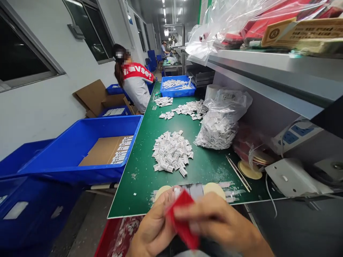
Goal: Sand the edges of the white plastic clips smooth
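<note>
At the table's near edge my left hand is closed, its fingertips pinching a small white plastic piece. Held against it is a folded red sheet, gripped by my right hand. Motion smears the red sheet and the right fingers; whether it is cloth or abrasive paper I cannot tell. Just beyond my hands lies a heap of small white plastic pieces. Two pale yellow round discs sit at the table edge, partly covered by my hands.
A clear bag of white pieces and metal tweezers are on the green table. Further back stand more pieces and a blue tray. Left is a blue bin; a shelf overhangs the right. A person sits beyond.
</note>
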